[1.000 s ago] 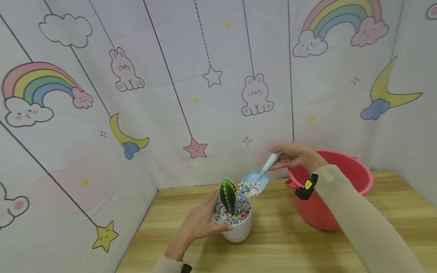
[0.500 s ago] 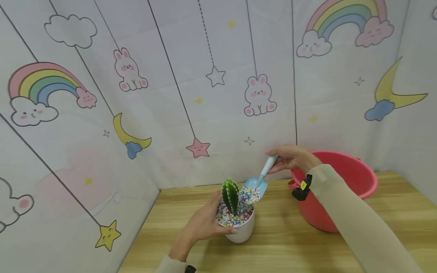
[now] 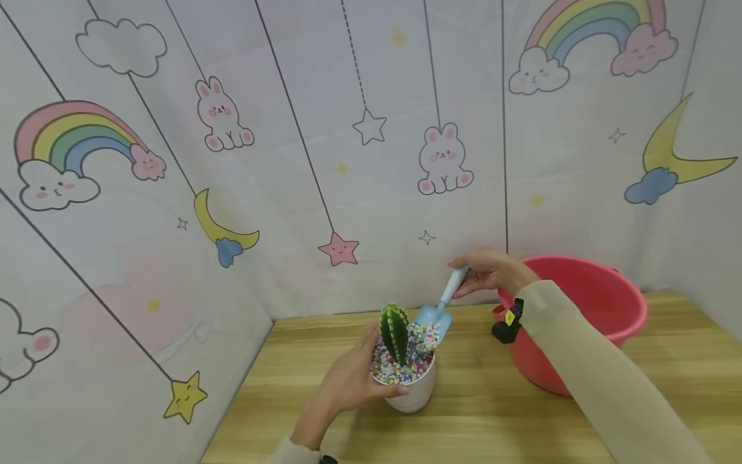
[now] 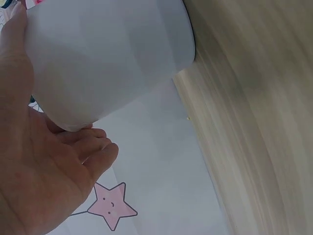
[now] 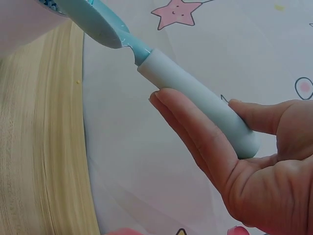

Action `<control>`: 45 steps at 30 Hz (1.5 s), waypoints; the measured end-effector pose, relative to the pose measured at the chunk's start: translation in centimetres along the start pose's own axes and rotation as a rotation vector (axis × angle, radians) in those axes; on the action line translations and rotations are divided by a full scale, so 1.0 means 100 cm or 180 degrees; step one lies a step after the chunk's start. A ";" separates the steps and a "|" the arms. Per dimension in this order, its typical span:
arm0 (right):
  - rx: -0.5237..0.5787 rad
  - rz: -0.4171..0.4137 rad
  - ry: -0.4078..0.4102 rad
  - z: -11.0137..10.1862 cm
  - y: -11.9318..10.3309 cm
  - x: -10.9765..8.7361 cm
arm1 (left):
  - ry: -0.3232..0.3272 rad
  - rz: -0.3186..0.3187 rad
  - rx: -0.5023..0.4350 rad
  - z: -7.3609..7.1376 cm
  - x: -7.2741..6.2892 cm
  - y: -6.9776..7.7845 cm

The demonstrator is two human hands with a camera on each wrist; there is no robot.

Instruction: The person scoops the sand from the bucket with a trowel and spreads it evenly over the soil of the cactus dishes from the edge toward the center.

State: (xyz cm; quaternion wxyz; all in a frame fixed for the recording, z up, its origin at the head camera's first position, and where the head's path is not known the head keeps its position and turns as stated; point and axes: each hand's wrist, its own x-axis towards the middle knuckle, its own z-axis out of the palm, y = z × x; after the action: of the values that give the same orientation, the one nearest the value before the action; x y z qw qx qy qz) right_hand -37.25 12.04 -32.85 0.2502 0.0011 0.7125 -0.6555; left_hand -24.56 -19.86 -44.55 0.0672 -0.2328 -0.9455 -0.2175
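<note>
A white flowerpot [image 3: 418, 390] stands on the table, holding a green cactus [image 3: 395, 335] and many small coloured beads [image 3: 399, 372]. My left hand [image 3: 346, 381] grips its left side, thumb in front and fingers behind; in the left wrist view the fingers bend round the pot [image 4: 112, 58]. My right hand [image 3: 491, 267] holds a light blue toy shovel [image 3: 454, 285] by its pale handle. The blade tilts down over the pot's right rim, with pale beads [image 3: 425, 335] at its tip. In the right wrist view, thumb and fingers pinch the shovel handle [image 5: 195, 98].
A large red bucket [image 3: 533, 361] stands right of the pot, under my right forearm; its contents are hidden. The wooden table [image 3: 469, 419] meets a white printed cloth backdrop [image 3: 278, 193] behind and to the left.
The shovel has come down and left to the pot's rim, tilting further, and beads have slid off it into the pot. My left hand still holds the pot. The view has shifted slightly.
</note>
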 end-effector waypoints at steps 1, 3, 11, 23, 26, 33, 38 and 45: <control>-0.0010 0.0000 0.0007 0.000 0.000 0.000 | 0.0004 -0.0030 0.0001 0.000 0.000 0.001; -0.0040 -0.0006 0.0025 0.001 -0.001 -0.001 | -0.0006 -0.0078 -0.0007 0.000 0.000 0.001; -0.0118 -0.0127 0.0076 0.008 0.001 -0.006 | -0.0052 0.0198 -0.0057 -0.005 0.006 -0.008; -0.0159 -0.0218 0.0208 0.011 0.006 -0.013 | -0.0175 0.0043 -0.0067 0.004 0.003 -0.008; -0.0170 -0.0236 0.0266 0.010 0.006 -0.016 | -0.0154 -0.0064 0.0000 0.006 0.001 -0.003; -0.0136 -0.0313 0.0355 0.005 0.005 -0.021 | -0.0059 -0.0227 0.0136 0.009 -0.003 0.007; -0.0144 -0.0367 0.0364 0.002 0.004 -0.023 | 0.0003 -0.0298 0.0187 0.011 -0.005 0.013; -0.0219 -0.0433 0.0401 -0.001 0.002 -0.027 | -0.0116 -0.0172 0.0183 0.004 -0.002 0.008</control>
State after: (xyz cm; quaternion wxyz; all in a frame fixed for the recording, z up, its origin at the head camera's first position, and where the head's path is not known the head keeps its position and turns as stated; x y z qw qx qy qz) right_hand -34.91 13.01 -32.05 0.1597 -0.0147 0.7474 -0.6447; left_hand -24.01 -19.17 -44.64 0.0508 -0.2090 -0.9584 -0.1877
